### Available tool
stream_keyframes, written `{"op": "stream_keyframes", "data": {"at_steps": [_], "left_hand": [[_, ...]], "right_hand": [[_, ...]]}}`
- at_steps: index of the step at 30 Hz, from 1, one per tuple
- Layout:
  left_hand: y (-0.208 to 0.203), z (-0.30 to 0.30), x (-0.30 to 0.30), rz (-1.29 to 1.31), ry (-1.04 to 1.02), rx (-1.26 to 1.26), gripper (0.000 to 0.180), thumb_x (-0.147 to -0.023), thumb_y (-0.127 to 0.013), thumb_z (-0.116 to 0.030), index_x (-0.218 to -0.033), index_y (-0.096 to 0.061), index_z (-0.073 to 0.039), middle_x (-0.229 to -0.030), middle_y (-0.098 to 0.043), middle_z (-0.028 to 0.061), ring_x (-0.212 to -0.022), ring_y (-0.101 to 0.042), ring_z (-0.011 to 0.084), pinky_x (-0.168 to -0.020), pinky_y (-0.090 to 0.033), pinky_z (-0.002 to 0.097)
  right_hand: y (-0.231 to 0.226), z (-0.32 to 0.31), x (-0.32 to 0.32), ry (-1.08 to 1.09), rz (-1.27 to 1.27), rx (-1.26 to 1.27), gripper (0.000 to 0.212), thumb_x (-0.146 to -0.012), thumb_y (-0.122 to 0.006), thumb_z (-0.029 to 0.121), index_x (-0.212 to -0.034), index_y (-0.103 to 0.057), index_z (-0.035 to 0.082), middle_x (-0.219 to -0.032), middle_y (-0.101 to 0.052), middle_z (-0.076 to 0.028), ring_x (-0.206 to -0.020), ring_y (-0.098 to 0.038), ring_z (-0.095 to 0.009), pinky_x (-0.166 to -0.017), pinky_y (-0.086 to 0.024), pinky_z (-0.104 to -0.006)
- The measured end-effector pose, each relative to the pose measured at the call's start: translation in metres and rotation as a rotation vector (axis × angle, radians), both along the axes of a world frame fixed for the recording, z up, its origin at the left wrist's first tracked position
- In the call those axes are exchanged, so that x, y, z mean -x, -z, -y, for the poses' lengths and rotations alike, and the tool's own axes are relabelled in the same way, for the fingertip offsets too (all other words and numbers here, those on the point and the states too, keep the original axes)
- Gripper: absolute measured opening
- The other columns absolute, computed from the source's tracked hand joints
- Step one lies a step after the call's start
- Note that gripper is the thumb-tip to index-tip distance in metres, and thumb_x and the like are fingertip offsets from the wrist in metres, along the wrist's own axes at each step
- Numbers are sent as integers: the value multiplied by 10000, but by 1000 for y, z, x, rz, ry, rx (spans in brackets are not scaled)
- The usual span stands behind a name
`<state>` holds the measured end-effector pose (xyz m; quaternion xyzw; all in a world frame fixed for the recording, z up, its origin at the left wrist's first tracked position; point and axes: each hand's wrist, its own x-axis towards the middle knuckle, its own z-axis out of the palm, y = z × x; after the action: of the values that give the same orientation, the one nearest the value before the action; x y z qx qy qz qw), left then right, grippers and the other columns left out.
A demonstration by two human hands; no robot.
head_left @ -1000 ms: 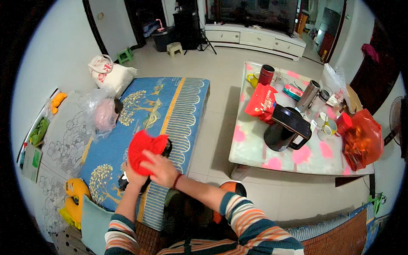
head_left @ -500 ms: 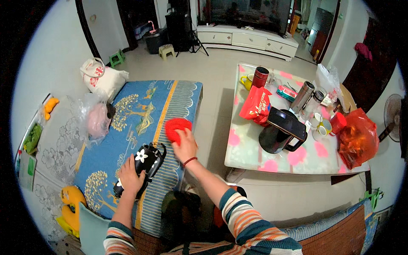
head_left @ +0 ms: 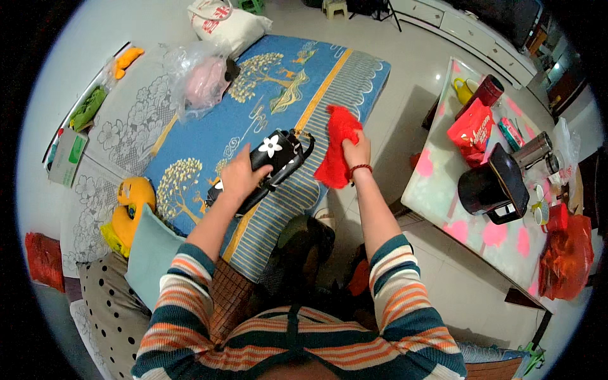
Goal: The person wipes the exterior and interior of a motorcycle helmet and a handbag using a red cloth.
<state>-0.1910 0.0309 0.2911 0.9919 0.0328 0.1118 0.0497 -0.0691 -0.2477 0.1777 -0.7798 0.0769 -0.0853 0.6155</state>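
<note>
While the left hand (head_left: 239,180) grips a black flowered shoe (head_left: 266,166) over the blue mat (head_left: 253,114), the right hand (head_left: 356,154) clutches a red cloth (head_left: 334,147) beside it, apart; wiping seems not begun.

A red snack packet (head_left: 471,130) stands on the low table (head_left: 443,190); a green-and-white box (head_left: 66,157) lies far left.
</note>
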Motion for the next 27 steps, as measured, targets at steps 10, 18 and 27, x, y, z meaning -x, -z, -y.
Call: {"op": "stream_keyframes", "data": {"at_steps": [10, 18, 27], "left_hand": [[-34, -37, 41, -16, -150, 676, 427, -804, -766, -372, -1096, -692, -69, -900, -724, 96, -780, -679, 206, -708, -521, 346], [-38, -66, 37, -104, -329, 1067, 476, -848, -726, -375, -1076, -643, 35, -907, -703, 127, -749, -664, 192, -687, -525, 346], [13, -18, 5, -122, -310, 914, 727, -925, -488, -598, -1240, -539, 55, -1185, -602, 235, -1106, -571, 298, -968, -424, 373]], "right_hand": [[-55, -73, 58, -256, 599, 411, 368, -652, -638, 54, -1018, -630, 91, -1117, -576, -194, -1074, -542, -386, -933, -457, -481], [-56, -47, 52, -18, 395, 93, 396, -726, -619, 77, -1120, -607, 42, -1122, -605, -204, -1048, -560, -366, -934, -454, -448], [-5, -65, 80, -604, 157, 679, 420, -752, -596, 78, -1168, -574, 135, -1171, -534, -205, -1061, -559, -388, -893, -486, -471]]}}
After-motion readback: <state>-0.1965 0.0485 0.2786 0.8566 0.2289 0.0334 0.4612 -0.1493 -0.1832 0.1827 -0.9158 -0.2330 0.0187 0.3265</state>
